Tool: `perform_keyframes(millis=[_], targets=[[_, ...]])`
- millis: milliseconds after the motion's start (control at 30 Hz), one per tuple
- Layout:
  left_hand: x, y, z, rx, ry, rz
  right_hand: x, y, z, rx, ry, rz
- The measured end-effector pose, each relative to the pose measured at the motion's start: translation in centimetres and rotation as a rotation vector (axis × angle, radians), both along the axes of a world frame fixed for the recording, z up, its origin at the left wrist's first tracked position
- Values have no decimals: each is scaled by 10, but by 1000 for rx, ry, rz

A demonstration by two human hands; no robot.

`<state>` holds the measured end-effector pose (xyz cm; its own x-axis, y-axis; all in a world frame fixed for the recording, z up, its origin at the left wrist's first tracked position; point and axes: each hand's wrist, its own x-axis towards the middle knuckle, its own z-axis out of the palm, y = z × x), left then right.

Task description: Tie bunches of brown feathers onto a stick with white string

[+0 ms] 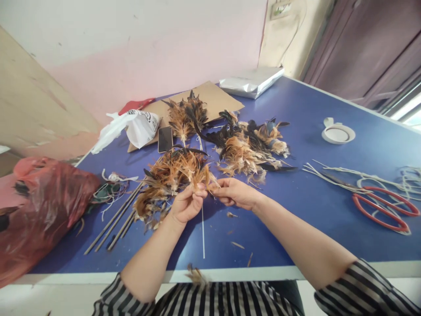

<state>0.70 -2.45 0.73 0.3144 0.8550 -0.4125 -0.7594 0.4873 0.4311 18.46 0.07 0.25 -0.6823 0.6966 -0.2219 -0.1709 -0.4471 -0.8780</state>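
Observation:
Between thumb and fingers, my left hand (pixel 188 204) pinches brown feathers (pixel 204 176) by their lower ends. My right hand (pixel 236 193) is close beside it, its fingers pinched on a feather from the same small bunch. Below the hands a thin white strip (pixel 203 232) runs toward the table's front edge; its upper end is hidden. Just beyond my left hand lies a pile of orange-brown feathers (pixel 177 169). A looser heap of black and tan feathers (pixel 245 151) is past my right hand.
Red-handled scissors (pixel 378 206) and white string (pixel 348 169) lie right, below a white tape roll (pixel 338 134). Thin sticks (pixel 115 219) and a red plastic bag (pixel 49 210) are left. Behind are a phone (pixel 165 139), cardboard (pixel 223 98) and a silver packet (pixel 251 82).

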Motion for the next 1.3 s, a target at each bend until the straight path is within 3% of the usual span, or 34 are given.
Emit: perform_keyframes(millis=[367, 533, 800, 1067, 1133, 1300], targets=[[-8, 2, -9, 16, -62, -31, 6, 1, -5, -13, 52, -29], [-8, 2, -7, 28, 8, -54, 14, 4, -2, 79, -34, -83], [-7, 3, -8, 48, -2, -58, 20, 1, 5, 162, 83, -55], [-9, 4, -13, 71, -28, -69, 21, -1, 9, 288, 58, -40], [-10, 3, -14, 72, -47, -67, 20, 0, 9, 312, -10, -79], [-12, 1, -15, 81, -103, -90, 15, 1, 8, 461, -213, -334]])
